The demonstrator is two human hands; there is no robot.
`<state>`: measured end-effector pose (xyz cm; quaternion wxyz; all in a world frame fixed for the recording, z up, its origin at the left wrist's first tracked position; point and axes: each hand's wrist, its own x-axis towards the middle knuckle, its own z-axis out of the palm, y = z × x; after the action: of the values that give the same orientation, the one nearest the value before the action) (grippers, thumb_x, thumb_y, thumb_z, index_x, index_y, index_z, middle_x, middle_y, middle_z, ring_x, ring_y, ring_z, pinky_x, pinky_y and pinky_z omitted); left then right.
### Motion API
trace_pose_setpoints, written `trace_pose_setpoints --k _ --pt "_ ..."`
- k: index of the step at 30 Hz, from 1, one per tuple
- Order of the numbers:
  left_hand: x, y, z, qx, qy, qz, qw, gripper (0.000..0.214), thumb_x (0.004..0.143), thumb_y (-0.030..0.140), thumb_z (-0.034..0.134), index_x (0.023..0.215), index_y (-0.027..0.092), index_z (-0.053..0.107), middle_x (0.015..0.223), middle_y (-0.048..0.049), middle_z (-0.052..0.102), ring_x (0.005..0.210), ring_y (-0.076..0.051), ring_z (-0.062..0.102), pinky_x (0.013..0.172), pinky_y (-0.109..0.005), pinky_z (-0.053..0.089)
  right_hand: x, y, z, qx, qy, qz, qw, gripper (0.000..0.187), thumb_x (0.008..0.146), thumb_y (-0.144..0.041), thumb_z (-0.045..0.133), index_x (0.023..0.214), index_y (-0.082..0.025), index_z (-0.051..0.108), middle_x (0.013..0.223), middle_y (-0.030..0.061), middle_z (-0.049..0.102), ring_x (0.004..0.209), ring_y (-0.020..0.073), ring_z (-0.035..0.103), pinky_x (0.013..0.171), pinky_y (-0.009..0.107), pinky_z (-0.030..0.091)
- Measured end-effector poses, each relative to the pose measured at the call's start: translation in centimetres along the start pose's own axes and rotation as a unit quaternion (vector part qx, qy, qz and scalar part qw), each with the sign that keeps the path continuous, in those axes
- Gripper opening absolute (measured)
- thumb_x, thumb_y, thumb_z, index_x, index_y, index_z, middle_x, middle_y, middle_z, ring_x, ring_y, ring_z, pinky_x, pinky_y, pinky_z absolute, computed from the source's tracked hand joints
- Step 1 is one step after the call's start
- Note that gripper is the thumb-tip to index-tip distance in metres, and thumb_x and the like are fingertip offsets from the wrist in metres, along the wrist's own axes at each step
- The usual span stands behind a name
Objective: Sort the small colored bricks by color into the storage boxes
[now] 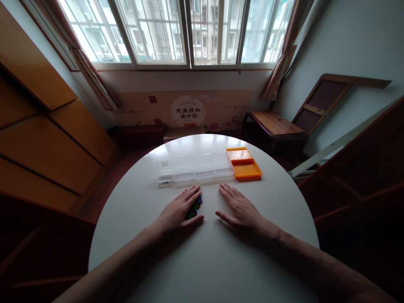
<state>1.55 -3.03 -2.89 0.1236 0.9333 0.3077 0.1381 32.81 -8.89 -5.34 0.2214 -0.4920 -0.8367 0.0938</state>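
Head view is showing the left hand (178, 212) lying flat, fingers spread, over small coloured pieces (195, 207) that are probably light and scatter-prone, best pinched at their exposed edge.

We see a smooth, semi-gloss white table (202, 261) under our fingers (189, 195). Just beyond the fingertips: clear plastic box (195, 167) w/ glossy orange plastic tray (248, 170) beside it.

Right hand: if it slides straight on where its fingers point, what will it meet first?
Probably the clear compartment box, toward its right end; only bare white table shows between it and the right hand.
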Motion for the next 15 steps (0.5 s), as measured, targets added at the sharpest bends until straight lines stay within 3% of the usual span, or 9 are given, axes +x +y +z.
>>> trace_pose_setpoints --k 7,15 --pt "3.6 2.0 1.7 -0.017 -0.015 0.028 0.999 0.083 0.108 0.064 0.059 0.174 0.02 0.035 0.18 -0.0139 0.036 0.167 -0.033 0.036 0.139 -0.053 0.032 0.1 0.1 -0.1 0.003 0.005 0.0 1.0 0.082 0.108 -0.06 0.057 0.172 -0.011 0.038 0.178 0.0207 0.037 0.167 0.0361 0.036 0.138 0.056 0.035" --pt "4.4 1.6 0.9 -0.078 0.019 0.041 0.996 0.087 0.104 0.063 0.066 0.173 0.021 0.034 0.174 -0.0186 0.045 0.16 -0.037 0.048 0.131 -0.054 0.044 0.3 0.1 -0.4 0.018 -0.001 -0.005 1.0 0.076 0.106 -0.05 0.063 0.17 -0.014 0.041 0.175 0.02 0.043 0.165 0.0362 0.039 0.137 0.059 0.036"
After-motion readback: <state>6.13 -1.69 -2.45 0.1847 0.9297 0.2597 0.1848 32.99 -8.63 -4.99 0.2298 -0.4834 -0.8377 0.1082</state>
